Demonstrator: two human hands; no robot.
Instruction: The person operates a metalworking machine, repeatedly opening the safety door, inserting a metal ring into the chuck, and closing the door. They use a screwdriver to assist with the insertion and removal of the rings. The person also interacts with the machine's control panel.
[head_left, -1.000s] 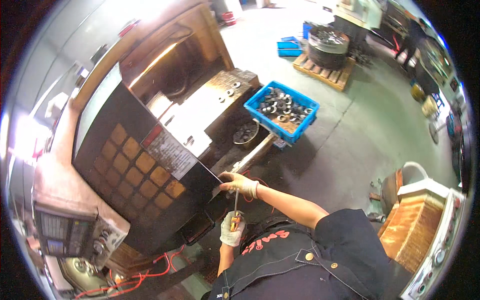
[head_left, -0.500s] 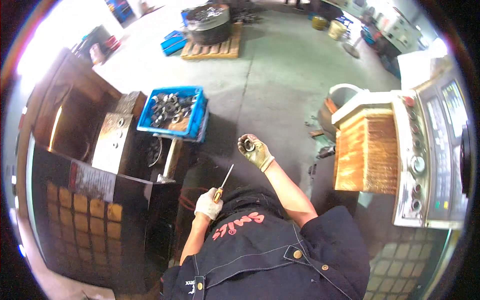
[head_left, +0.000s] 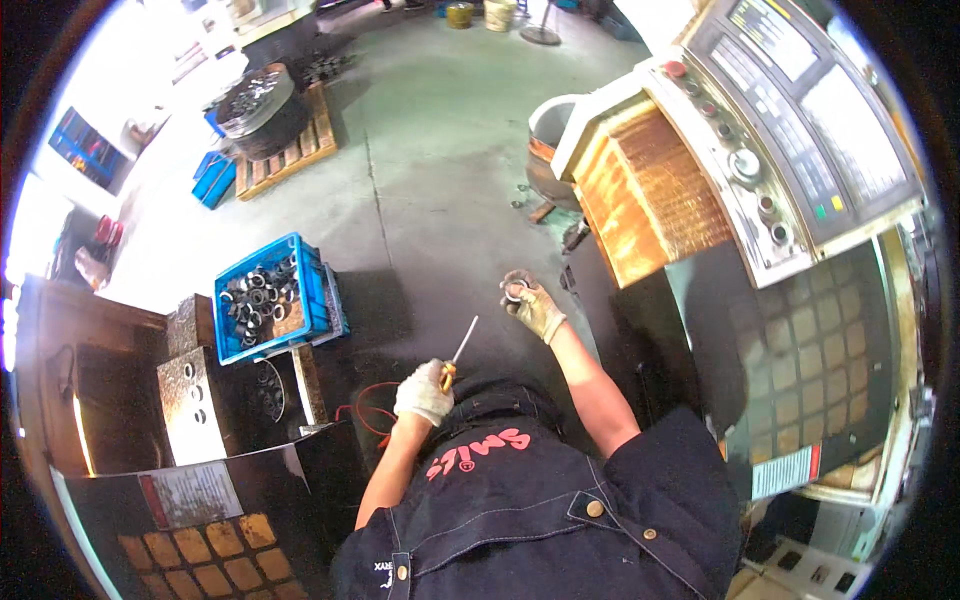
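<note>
The view has swung toward the panel (head_left: pixel 745 165). The left hand (head_left: pixel 424 396) keeps its grip closed round a screwdriver (head_left: pixel 460 350), handle (head_left: pixel 448 375) mostly hidden; the right hand (head_left: pixel 537 309) curls round a partly covered ring (head_left: pixel 514 292) above the floor (head_left: pixel 450 200).

Right of the blue crate (head_left: pixel 314 285), open floor (head_left: pixel 440 190) leaves the hands (head_left: pixel 537 310) room to pass, until the control console (head_left: pixel 770 160) blocks farther right. On the crate's near side, a red hose (head_left: pixel 362 405) and dark machine door (head_left: pixel 200 530) obstruct; beyond it, a wooden pallet (head_left: pixel 322 130).
</note>
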